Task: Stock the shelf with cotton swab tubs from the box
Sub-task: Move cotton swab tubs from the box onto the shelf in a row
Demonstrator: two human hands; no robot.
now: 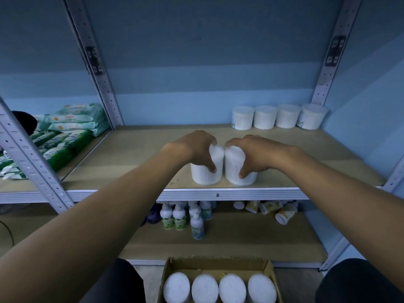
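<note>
Box (168, 267), 6 o'clock, nearest: cardboard, open, 4 white round lids showing in a row. Shelf (135, 149), centre: 2 tubs near the front edge, side by side, touching or nearly so. Left hand (194, 147) grasps the left tub (202, 174) from above, fingers curled over its top, thumb down its near face. Right hand (256, 153) likewise grasps the right tub (237, 171). Back row (277, 117), 1 o'clock: 4 tubs against the wall. Handling advice: slide both tubs back upright, line them up with that row, then let go. Tubs: squat white cylinders, translucent walls, swabs packed vertically, 2 showing labels.
</note>
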